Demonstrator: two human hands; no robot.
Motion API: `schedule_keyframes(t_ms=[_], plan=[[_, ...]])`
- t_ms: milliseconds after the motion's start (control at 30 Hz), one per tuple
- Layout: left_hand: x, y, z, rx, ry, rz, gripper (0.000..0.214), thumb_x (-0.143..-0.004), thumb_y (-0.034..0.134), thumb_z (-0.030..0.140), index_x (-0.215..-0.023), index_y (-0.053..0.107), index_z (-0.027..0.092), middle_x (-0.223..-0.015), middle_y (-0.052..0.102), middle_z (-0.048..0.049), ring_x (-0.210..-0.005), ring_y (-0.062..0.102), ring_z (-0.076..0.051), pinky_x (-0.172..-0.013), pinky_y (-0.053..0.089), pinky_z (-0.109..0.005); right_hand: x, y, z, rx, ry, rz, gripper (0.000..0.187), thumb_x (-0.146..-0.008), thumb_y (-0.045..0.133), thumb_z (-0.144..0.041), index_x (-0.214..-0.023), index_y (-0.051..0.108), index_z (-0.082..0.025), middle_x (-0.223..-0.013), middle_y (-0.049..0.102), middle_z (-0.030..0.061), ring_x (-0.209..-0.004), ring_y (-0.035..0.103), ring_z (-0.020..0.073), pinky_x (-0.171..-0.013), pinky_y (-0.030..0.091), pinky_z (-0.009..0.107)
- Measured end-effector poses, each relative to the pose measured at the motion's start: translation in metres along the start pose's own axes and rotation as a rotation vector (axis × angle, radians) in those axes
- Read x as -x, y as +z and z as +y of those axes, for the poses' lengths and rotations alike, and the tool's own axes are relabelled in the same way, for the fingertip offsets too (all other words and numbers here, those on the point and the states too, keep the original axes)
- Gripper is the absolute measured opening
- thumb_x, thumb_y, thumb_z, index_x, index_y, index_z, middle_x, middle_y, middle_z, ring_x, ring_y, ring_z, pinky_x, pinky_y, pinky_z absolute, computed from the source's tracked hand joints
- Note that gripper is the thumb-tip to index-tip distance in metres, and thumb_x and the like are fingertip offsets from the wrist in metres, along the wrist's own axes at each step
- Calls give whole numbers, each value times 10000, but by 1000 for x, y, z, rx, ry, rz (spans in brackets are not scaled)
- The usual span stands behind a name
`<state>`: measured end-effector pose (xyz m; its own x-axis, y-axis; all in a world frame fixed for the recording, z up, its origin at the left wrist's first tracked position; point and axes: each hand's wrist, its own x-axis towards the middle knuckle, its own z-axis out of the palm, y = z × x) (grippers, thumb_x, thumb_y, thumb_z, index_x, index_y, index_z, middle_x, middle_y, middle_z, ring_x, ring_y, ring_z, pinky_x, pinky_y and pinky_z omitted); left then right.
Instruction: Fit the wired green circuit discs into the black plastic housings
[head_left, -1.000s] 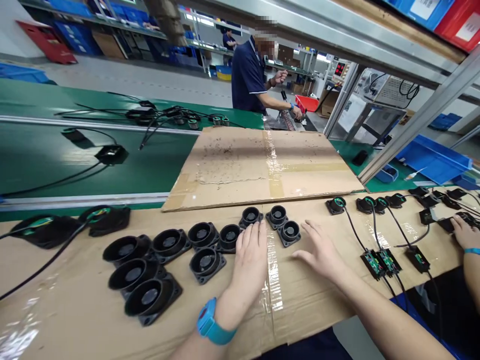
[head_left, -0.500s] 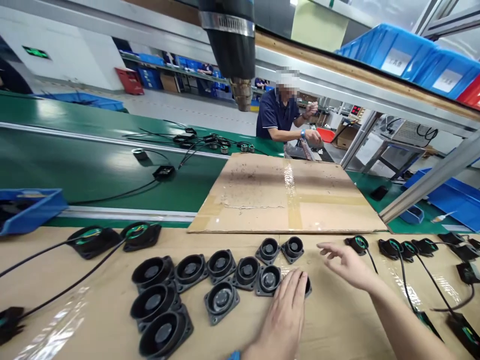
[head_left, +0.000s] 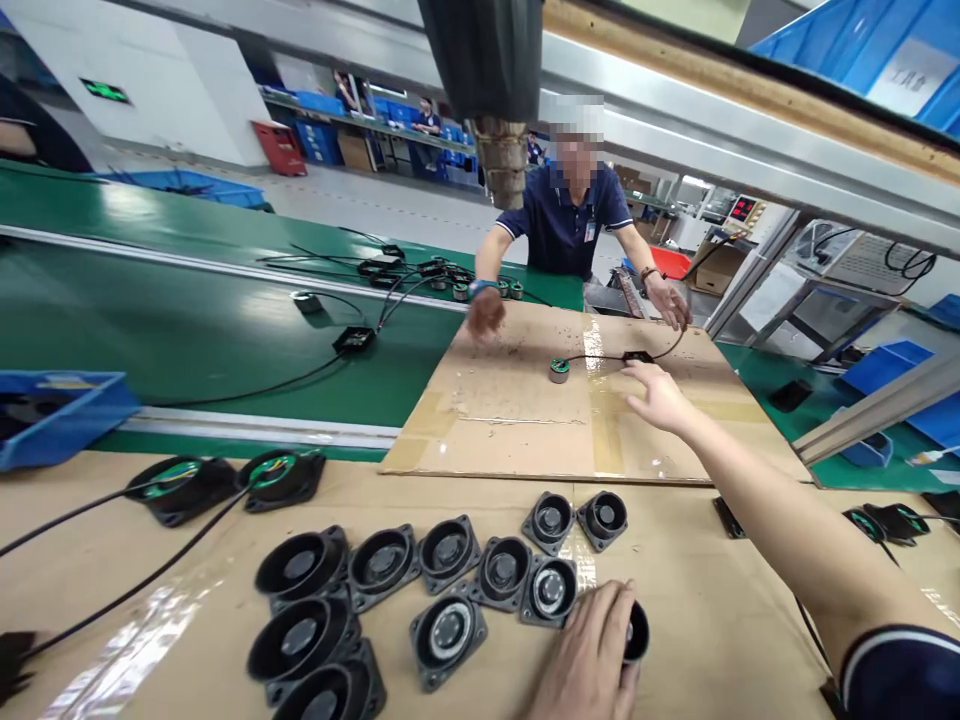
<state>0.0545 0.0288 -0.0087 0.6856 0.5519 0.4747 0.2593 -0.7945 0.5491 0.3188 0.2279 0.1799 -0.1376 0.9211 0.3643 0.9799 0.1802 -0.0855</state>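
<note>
My left hand [head_left: 592, 650] lies at the bottom centre, its fingers bent together over the left side of a round black fan housing [head_left: 636, 632]. The thumb is hidden. My right hand [head_left: 660, 395] stretches out over the cardboard sheet [head_left: 525, 440], fingers apart and holding nothing. Its fingertips are just below a small black box [head_left: 637, 357] on a cable. That cable runs left to a round motor part with a green circuit board [head_left: 559, 370]. A co-worker's hand [head_left: 667, 300] is at the cable's other end. Several more black fan housings [head_left: 450, 630] stand left of my left hand.
A power screwdriver [head_left: 502, 150] hangs overhead, nose down. Cabled fans [head_left: 180, 485] lie at left and more at right. Across the green bench [head_left: 225, 340] are wired parts [head_left: 420, 270]. A blue bin [head_left: 64, 415] stands at the left edge; a metal post [head_left: 870, 400] slants at right.
My right hand has moved forward onto the cardboard sheet. The co-worker now leans over it, and the cabled motor part has appeared there. My left hand stays at the fan housing; the view has shifted.
</note>
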Motion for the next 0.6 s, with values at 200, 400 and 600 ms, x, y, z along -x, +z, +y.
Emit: schedule_keyframes(t_ms=[200,400,600], plan=[[8,27,-16,67,-96,-39,1064,-717,725,96,-1616,159,160,-1547,440,-223,-1444,420,-394,-1136,481,-497,-92,49,-42,84,-110,-203,884,-787,797,-239,-1553,360,-167,-1647,216,214,-1503,239,392,-1188,238,568],[3,6,1,163,-145,-31,1035,-745,666,59,-1613,112,164,-1523,466,-229,-1395,494,-354,-1123,500,-494,-115,72,-60,15,0,-284,408,-888,700,-244,-1245,609,-69,-1210,665,179,-1106,627,253,-971,466,342],[-9,-25,17,237,-184,30,945,-880,703,207,-1603,95,174,-1341,601,-195,-1264,590,-303,-1082,509,-502,-53,59,-36,-23,173,-229,456,-917,653,-396,-1155,614,-9,-1158,641,181,-1123,581,288,-1000,428,389]])
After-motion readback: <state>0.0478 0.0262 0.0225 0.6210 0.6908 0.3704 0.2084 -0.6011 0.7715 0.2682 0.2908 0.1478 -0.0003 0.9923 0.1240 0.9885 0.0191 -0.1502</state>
